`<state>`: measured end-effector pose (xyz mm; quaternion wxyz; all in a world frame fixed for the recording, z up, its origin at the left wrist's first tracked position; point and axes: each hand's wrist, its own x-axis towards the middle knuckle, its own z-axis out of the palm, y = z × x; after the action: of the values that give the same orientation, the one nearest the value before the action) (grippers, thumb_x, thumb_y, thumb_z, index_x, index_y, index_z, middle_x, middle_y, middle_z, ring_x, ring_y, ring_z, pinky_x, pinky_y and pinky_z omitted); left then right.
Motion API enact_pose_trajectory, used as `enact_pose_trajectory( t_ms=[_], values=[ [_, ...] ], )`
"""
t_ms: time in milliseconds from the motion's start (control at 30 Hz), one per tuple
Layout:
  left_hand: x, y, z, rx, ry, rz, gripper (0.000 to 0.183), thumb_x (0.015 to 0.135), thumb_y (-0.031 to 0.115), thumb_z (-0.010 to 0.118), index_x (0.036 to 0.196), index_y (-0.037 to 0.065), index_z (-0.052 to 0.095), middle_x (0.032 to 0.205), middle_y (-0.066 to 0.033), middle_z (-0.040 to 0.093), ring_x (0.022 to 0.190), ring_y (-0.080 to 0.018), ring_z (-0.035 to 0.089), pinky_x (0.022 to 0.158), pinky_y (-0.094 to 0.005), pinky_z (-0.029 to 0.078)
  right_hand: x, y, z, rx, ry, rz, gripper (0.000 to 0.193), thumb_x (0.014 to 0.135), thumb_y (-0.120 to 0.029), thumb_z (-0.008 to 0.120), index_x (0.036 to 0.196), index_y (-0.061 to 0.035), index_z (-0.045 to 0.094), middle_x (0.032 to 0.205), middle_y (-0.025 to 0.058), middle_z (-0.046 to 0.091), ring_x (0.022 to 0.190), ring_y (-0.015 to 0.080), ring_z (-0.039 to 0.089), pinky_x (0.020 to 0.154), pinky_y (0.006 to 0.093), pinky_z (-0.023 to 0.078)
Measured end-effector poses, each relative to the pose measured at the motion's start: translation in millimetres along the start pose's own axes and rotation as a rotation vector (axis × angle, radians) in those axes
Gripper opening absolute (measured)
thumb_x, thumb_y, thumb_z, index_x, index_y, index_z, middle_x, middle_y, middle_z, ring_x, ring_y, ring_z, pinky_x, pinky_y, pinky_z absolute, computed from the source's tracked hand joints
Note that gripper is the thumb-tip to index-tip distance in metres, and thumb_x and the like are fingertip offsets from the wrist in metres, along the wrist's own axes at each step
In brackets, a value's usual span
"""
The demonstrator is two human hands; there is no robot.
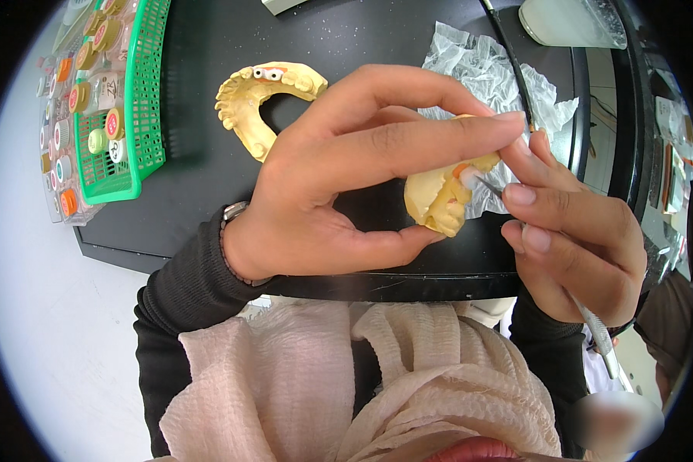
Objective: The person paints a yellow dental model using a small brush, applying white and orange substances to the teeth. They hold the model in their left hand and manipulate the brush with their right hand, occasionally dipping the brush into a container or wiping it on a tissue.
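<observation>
Between the thumb and fingers of my left hand (331, 169) is a yellow plaster dental model (427, 202), held above the front part of the black table. A white tooth crown (468, 177) sits on it, with a patch of orange-red beside it. My right hand (581, 239) grips a thin metal dental instrument (599, 339) like a pen, its fine tip at the white crown. Part of the model is hidden by my left fingers. Farther back and left lies a second yellow dental model (242, 115), horseshoe-shaped, with two white pieces with dark holes in its arch.
A green plastic basket (150, 92) of small capped jars stands at the left edge. Crumpled white tissue (477, 61) lies behind my hands, with a dark thin-handled brush (512, 54) across it. At the back right is a cloudy glass container (570, 23).
</observation>
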<state>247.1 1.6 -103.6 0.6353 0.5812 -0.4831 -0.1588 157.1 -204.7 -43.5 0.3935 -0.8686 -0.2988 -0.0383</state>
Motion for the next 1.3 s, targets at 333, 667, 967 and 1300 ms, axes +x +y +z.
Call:
enact_pose_trajectory(
  t_ms=[333,667,967,1300],
  values=[
    [-0.8,-0.5,-0.8,0.034,-0.005,0.005,0.068,0.056,-0.007,0.07,0.12,-0.005,0.048,0.119,-0.0168,0.041,0.108,-0.0232,0.048,0.09,-0.031,0.042,0.3,0.5,2.8,-0.052,0.005,-0.014,0.03,0.07,0.016,0.058,0.094,0.001,0.048,0.098,0.0214,0.053,0.102,0.0448,0.052,0.093,0.0548,0.036],
    [-3.8,2.4,2.0,-0.132,0.029,-0.145,0.076,0.056,-0.004,0.074,0.124,-0.006,0.041,0.123,-0.0176,0.039,0.11,-0.0252,0.047,0.09,-0.0335,0.043,1.0,4.0,9.6,0.016,0.235,0.065,0.022,0.079,0.006,0.056,0.097,-0.0018,0.047,0.098,0.0219,0.054,0.097,0.0401,0.057,0.087,0.0497,0.045],
    [-0.3,9.5,9.0,-0.716,0.052,-0.32,0.092,0.055,-0.005,0.076,0.132,-0.003,0.026,0.126,-0.0244,0.039,0.109,-0.0329,0.05,0.084,-0.037,0.05,-6.6,24.0,16.9,0.015,0.647,0.138,0.013,0.092,-0.022,0.045,0.099,-0.0117,0.045,0.117,0.0319,0.047,0.101,0.0335,0.056,0.082,0.0351,0.046],
    [1.1,18.6,9.8,-0.856,0.038,-0.374,0.091,0.059,-0.004,0.076,0.133,0.001,0.025,0.127,-0.0267,0.036,0.107,-0.035,0.052,0.079,-0.0316,0.053,-4.9,9.6,18.0,0.242,0.739,0.22,0.017,0.087,-0.014,0.052,0.099,-0.0041,0.045,0.107,0.0185,0.048,0.081,0.0174,0.054,0.075,0.0292,0.045]
  ],
)
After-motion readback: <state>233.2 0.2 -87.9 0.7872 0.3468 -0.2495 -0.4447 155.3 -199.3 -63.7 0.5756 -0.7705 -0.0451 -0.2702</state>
